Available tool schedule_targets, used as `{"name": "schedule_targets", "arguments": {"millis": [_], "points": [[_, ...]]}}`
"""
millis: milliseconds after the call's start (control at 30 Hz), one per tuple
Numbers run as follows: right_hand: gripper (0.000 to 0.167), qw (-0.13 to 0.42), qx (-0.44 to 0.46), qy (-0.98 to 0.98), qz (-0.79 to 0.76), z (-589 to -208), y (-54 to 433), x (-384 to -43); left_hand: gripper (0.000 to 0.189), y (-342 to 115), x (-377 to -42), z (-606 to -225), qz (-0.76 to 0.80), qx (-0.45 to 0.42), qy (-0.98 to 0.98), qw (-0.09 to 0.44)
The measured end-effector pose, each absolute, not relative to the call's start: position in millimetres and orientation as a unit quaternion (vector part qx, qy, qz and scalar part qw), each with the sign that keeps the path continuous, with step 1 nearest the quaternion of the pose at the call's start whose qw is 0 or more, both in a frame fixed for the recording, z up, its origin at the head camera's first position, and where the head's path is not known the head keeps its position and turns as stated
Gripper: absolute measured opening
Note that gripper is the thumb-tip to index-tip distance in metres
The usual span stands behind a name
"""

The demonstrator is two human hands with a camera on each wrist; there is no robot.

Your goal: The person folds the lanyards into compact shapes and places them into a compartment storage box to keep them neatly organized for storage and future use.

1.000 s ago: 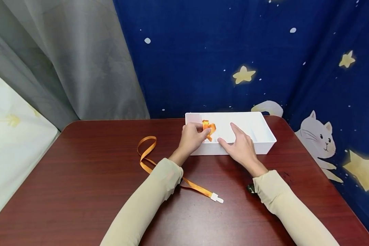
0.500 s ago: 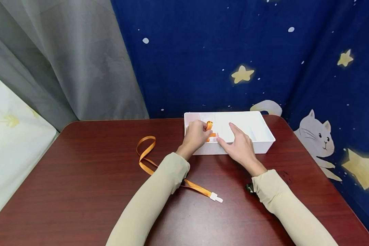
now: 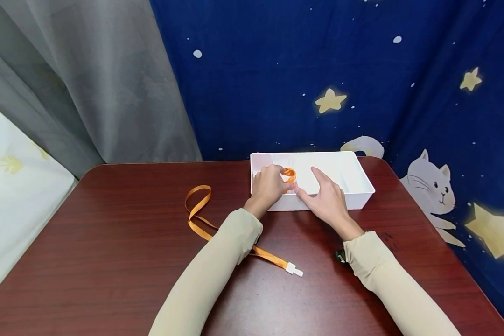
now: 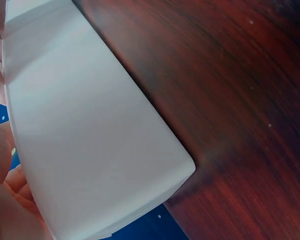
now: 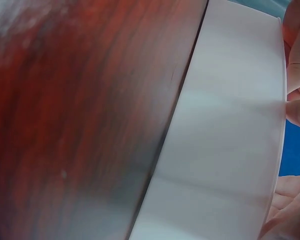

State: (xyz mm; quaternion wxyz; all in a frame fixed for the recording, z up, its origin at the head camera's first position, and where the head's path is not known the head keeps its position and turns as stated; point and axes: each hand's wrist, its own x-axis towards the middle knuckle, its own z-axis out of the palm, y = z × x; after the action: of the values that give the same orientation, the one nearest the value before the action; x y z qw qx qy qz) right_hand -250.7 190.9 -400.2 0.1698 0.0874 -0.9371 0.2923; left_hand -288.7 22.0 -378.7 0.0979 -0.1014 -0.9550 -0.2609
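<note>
A white box (image 3: 359, 201) with inner dividers sits at the far side of the table. Over its left part my left hand (image 3: 268, 185) pinches a coiled orange lanyard (image 3: 290, 174), whose lower part the fingers hide. My right hand (image 3: 326, 199) is at the box's front rim, thumb and fingers spread, its thumb tip close to the left hand's fingertips. A second orange lanyard (image 3: 199, 205), with a white plastic clip (image 3: 293, 269), lies loose on the table and passes under the left forearm. Both wrist views show mostly the box's outer wall (image 4: 90, 115), with fingers at its rim.
The dark red wooden table (image 3: 109, 252) ends just behind the box. Beyond it hang a grey curtain (image 3: 109, 84) and a blue curtain (image 3: 269, 74) with stars and a cat. A small dark item (image 3: 340, 256) shows at the right cuff.
My left hand has moved right and a little deeper over the box with the coiled lanyard, closer to the right thumb. The right hand stays almost where it was.
</note>
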Motion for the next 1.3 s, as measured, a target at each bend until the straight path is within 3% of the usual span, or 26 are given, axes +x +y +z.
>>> {"name": "schedule_targets", "arguments": {"millis": [233,767,1300], "points": [[0.075,0.181,0.092,-0.934,0.295,-401,190,-251,0.064,21,-290,-379,-0.221,-0.135,-0.961,0.094],[0.072,0.182,0.088,-0.934,0.296,-401,190,-249,0.051,14,-284,-377,-0.266,-0.144,-0.945,0.123],[0.071,0.168,0.095,-0.934,0.302,-398,188,-247,0.060,-25,-274,-361,-0.326,-0.211,-0.901,0.191]]}}
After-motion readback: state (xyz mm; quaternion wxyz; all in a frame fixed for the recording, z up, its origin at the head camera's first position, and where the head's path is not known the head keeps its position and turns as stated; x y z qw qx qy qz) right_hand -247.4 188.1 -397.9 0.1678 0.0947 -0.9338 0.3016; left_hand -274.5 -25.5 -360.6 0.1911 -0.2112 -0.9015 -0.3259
